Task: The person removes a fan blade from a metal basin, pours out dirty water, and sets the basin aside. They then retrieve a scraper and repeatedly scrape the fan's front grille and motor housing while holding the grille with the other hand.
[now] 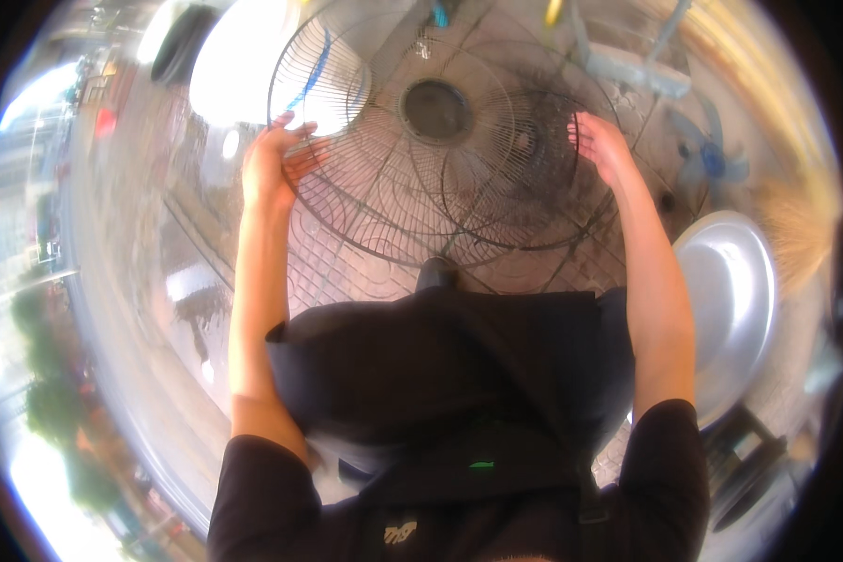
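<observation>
In front of me, a round wire fan grille (365,235) with a dark disc at its hub is held above the tiled ground. My left hand (277,158) grips its left rim, thumb on top and fingers behind the wires. On the other side, my right hand (600,144) has its fingers curled at a dark wire rim. Wire rings overlap near that hand, so I cannot tell whether they belong to one grille or two. My dark shoe tip (437,272) shows just below the grille's near edge.
A blue fan blade (713,160) lies at the right, with a shiny metal basin (727,316) nearer me. Straw-coloured bristles (790,225) are beyond the basin. A pale blue frame (636,74) stands far right. At far left is a bright white round object (235,67).
</observation>
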Available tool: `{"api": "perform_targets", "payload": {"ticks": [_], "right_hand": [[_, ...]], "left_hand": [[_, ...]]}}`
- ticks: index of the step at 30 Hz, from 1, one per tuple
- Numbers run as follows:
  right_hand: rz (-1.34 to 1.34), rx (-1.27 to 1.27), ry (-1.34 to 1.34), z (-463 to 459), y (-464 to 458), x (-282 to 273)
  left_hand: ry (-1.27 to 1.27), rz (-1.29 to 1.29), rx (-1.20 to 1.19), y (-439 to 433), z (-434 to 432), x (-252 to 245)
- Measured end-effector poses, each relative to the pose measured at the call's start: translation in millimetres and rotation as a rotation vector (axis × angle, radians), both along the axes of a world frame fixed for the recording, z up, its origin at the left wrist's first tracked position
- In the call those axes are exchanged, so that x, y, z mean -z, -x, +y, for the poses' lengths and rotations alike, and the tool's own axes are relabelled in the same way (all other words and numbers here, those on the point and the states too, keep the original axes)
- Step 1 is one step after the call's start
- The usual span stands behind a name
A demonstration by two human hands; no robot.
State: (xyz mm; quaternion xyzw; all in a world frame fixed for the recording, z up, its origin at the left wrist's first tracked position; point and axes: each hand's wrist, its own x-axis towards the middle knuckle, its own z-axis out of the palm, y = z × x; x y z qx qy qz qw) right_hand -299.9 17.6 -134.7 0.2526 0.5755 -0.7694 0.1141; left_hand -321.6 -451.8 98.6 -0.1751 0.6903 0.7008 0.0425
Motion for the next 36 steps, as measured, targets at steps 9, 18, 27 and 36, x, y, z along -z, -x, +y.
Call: {"api": "perform_targets", "payload": {"ticks": [9,18,27,36], "right_hand": [[-0.002,0.012,-0.041,3,0,1],[-0.150,0.242,-0.402,-12,-7,-4],[-0.232,0.408,-0.916,-30,-247,-107],[-0.648,-1.324,-0.998,1,-686,-320]], "left_hand": [[-0.037,-0.091,0.019,7,-8,21],[-0.101,-0.394,0.269,43,-25,47],[-0.231,-0.509,0.156,17,-123,-123],[-0.322,-0.445,-0.531,-234,-288,-316]]}}
